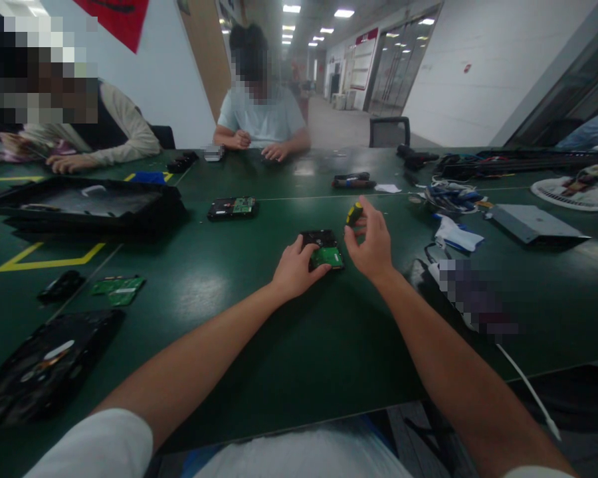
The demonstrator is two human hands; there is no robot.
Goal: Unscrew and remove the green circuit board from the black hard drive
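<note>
A black hard drive with a green circuit board (pixel 327 256) lies on the dark green table (pixel 299 358) in front of me. My left hand (pixel 296 267) rests on the drive's left side, its thumb and fingers gripping the edge. Just right of the drive, my right hand (pixel 371 242) is raised with its fingers curled round a yellow and black screwdriver handle (pixel 354 214). The screwdriver's shaft cannot be made out. Farther back and to the left lies a second drive with a green board (pixel 233 207).
At the left are a black tray-like casing (pixel 90 199), a loose green board (pixel 119 289) and a black casing (pixel 54 365). To the right sit tangled cables (pixel 451 196), a metal box (pixel 538 224) and a white fan grille (pixel 568 194). People sit across the table.
</note>
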